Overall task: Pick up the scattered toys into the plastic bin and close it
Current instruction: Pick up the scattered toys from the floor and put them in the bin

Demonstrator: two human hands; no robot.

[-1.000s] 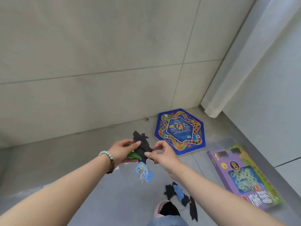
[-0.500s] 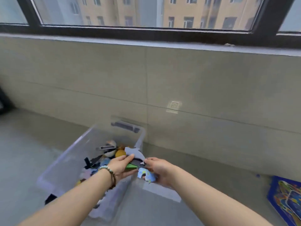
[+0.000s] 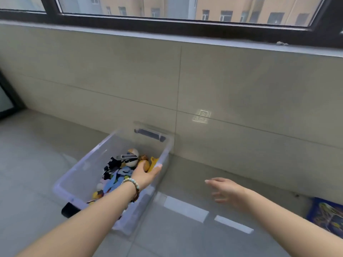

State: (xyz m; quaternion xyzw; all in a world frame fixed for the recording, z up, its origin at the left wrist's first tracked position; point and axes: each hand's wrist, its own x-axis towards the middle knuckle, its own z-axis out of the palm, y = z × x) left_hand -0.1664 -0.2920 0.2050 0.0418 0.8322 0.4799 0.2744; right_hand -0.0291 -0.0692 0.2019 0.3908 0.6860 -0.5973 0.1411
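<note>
Soft daylight is coming in from the window (image 3: 185,8) at the far side, casting only faint shadows. Wide-angle distortion is bending the edges, and slight blur is softening the whole frame.

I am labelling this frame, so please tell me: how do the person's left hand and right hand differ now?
Place: the left hand is over the plastic bin, above the toys; the right hand is over bare floor, to the bin's right. Wrist: the left hand has a bead bracelet; the right hand shows none. Fingers: the left hand's lie together, the right hand's are spread. Both are open and hold nothing.
</note>
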